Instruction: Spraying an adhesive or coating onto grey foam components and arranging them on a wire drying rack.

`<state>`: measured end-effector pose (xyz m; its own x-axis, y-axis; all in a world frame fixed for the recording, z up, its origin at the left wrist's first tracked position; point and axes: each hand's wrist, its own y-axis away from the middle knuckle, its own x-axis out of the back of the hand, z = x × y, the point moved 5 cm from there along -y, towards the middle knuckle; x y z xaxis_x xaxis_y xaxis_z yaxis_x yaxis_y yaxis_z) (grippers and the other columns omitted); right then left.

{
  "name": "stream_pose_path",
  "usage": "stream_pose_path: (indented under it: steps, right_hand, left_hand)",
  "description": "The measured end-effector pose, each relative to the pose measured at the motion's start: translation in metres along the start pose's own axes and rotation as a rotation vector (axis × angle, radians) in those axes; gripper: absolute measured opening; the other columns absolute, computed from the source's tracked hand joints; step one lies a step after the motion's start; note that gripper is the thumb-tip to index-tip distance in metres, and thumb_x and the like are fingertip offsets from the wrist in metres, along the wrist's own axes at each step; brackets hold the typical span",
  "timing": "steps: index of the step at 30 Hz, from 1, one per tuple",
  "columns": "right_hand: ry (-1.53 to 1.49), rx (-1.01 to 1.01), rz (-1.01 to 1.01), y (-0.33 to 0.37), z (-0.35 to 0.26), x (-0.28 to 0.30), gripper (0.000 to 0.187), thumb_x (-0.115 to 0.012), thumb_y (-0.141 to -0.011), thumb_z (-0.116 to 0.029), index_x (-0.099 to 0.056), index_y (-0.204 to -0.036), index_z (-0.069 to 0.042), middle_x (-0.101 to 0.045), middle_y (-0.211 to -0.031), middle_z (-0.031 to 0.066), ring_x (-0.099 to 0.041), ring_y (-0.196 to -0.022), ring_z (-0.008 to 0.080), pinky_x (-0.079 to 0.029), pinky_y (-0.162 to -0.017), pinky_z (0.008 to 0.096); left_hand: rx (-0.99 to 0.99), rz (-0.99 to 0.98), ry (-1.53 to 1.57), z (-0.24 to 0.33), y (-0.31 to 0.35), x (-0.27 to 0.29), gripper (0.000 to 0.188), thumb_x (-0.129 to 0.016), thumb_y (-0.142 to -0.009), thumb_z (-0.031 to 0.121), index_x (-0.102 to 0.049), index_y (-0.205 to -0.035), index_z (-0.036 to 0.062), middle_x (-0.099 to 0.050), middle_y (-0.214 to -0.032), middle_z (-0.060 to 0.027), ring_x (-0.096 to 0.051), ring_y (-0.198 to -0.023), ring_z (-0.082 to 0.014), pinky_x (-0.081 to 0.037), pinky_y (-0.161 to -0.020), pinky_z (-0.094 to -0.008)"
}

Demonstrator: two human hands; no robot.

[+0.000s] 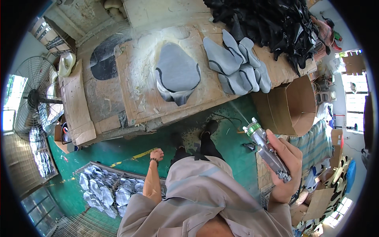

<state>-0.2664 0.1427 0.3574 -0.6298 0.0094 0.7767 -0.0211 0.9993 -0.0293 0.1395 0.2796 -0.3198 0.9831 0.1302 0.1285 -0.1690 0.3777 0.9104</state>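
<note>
So the left hand (156, 154) hung below the surface (103, 96), curled into a loose fist. Just right of it but way further forward, the grey saddle-shaped piece (177, 67) lay on cardboard, well apart from both hands. Then came a bunch of smaller grey pieces (239, 63), and far right, the right hand (290, 164) gripped a spray gun (269, 149), nozzle aimed up-left.

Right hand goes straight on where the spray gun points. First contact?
Spray gun leads the right hand; first in line is probably the table edge, by the nearest grey pieces. Depth is unclear from this view: it might clear the edge or pass below.
</note>
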Motion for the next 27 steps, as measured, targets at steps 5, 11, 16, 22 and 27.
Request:
stream_pose_path:
  steps: [5, 11, 16, 22, 27]
  right_hand:
    - [0.158, 0.211, -0.073, 0.008, -0.046, -0.023, 0.067, -0.066, -0.073, -0.018, -0.060, -0.138, 0.000, -0.064, -0.085, 0.0147, -0.065, -0.070, 0.0304, -0.050, -0.063, 0.0344]
    - [0.232, 0.269, -0.168, 0.018, -0.086, -0.045, 0.070, -0.066, -0.070, -0.013, -0.058, -0.137, 0.003, -0.065, -0.086, 0.0148, -0.064, -0.070, 0.0330, -0.052, -0.064, 0.0384]
    - [0.216, 0.316, -0.228, 0.030, -0.117, -0.058, 0.071, -0.068, -0.069, -0.012, -0.057, -0.137, 0.005, -0.065, -0.088, 0.0145, -0.065, -0.071, 0.0315, -0.053, -0.064, 0.0399]
    - [0.270, 0.422, -0.301, 0.056, -0.124, -0.062, 0.073, -0.070, -0.069, -0.013, -0.056, -0.139, 0.005, -0.064, -0.085, 0.0127, -0.064, -0.070, 0.0289, -0.051, -0.058, 0.0399]
    - [0.257, 0.433, -0.309, 0.077, -0.104, -0.059, 0.074, -0.070, -0.070, -0.012, -0.054, -0.140, 0.006, -0.063, -0.085, 0.0121, -0.064, -0.070, 0.0289, -0.050, -0.055, 0.0384]
  left_hand:
    - [0.147, 0.044, 0.012, -0.059, -0.001, 0.037, 0.026, -0.050, -0.093, 0.009, -0.070, -0.110, 0.0126, -0.073, -0.088, -0.0052, -0.069, -0.071, -0.0188, -0.055, -0.058, -0.0389]
    - [0.166, 0.038, 0.171, -0.091, -0.012, 0.051, 0.021, -0.058, -0.096, 0.014, -0.067, -0.115, 0.0127, -0.071, -0.095, -0.0077, -0.069, -0.077, -0.0249, -0.056, -0.067, -0.0478]
    - [0.106, 0.029, 0.219, -0.090, -0.012, 0.036, 0.020, -0.061, -0.095, 0.015, -0.067, -0.114, 0.0136, -0.071, -0.094, -0.0064, -0.069, -0.077, -0.0230, -0.056, -0.066, -0.0446]
    - [0.086, -0.008, 0.216, -0.087, -0.011, 0.018, 0.022, -0.063, -0.094, 0.017, -0.067, -0.116, 0.0131, -0.073, -0.095, -0.0059, -0.070, -0.078, -0.0220, -0.058, -0.068, -0.0433]
    - [0.095, 0.014, 0.191, -0.103, -0.003, 0.023, 0.022, -0.063, -0.093, 0.015, -0.068, -0.115, 0.0118, -0.073, -0.093, -0.0056, -0.070, -0.076, -0.0207, -0.058, -0.066, -0.0419]
